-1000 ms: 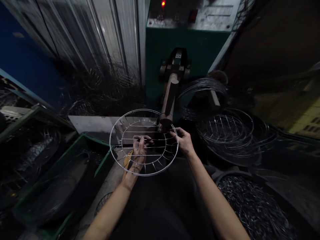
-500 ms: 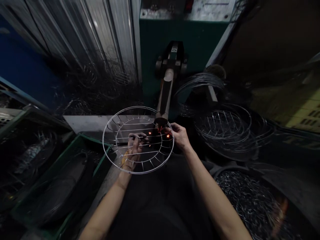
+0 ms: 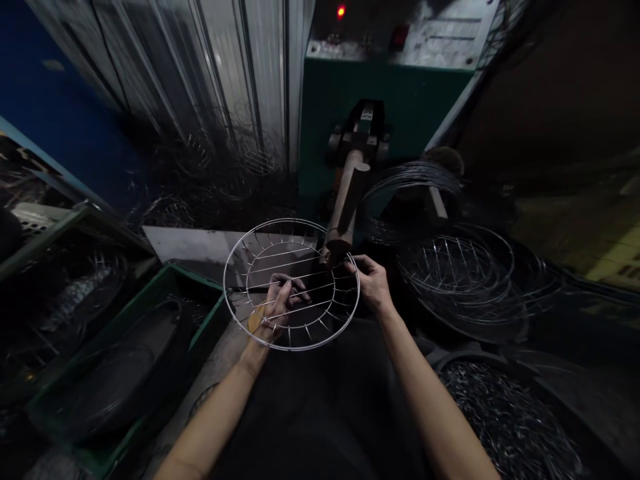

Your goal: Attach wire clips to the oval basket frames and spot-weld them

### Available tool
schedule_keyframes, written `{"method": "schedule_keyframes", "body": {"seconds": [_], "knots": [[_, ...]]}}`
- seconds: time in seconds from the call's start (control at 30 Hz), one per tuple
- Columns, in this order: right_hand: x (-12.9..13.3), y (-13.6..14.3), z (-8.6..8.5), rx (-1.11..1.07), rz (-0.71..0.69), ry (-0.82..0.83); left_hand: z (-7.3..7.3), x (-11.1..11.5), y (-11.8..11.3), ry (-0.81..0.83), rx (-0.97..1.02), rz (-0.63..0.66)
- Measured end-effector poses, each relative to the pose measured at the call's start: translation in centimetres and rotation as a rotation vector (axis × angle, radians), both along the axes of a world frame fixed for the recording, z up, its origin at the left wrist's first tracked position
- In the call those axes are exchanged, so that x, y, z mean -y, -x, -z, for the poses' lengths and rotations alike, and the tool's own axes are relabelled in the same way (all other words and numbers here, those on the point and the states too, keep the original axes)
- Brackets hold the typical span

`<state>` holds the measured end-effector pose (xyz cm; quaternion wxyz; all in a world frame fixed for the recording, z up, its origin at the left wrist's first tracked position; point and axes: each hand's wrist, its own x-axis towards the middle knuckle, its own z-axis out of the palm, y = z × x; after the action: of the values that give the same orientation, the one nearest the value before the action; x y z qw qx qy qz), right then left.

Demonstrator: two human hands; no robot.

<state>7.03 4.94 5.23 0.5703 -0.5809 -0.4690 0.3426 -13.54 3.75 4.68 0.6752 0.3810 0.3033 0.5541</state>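
A round wire rack (image 3: 291, 327) with straight crossbars and short spokes around its ring lies tilted under the tip of a metal machine arm (image 3: 345, 207). My left hand (image 3: 281, 300) is beneath the rack, its thumb and fingers closed on a crossbar. At the rack's right rim is my right hand (image 3: 373, 283), its fingers wrapped round the edge close to the arm's tip. Some of its fingertips are in shadow.
A green machine housing (image 3: 380, 107) stands ahead, with coiled wire (image 3: 415, 177) beside its arm. More wire racks (image 3: 455, 260) are piled at right, above a tub of short metal pieces (image 3: 505, 413). A green crate (image 3: 200, 327) stands at left.
The orange sparks near the arm's tip are gone, and a red light shows on the machine. The view has shifted, so everything sits slightly further right. Both hands keep hold of the rack.
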Motion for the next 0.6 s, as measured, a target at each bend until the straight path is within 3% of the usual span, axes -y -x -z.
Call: {"method": "schedule_keyframes", "body": {"seconds": [0.23, 0.4, 0.5, 0.6], "knots": [[-0.2, -0.7, 0.9, -0.005, -0.013, 0.006, 2.7, -0.7, 0.6, -0.007, 0.030, 0.085], [-0.2, -0.3, 1.0, -0.021, -0.019, 0.013, 4.0, -1.8, 2.6, 0.101, 0.080, 0.347], [-0.3, 0.1, 0.7, -0.020, -0.021, 0.002, 3.9, -3.3, 3.4, 0.232, 0.117, 0.408], [-0.5, 0.3, 0.1, -0.038, -0.043, -0.013, 2.8, -4.8, 3.6, 0.322, 0.144, 0.615]]}}
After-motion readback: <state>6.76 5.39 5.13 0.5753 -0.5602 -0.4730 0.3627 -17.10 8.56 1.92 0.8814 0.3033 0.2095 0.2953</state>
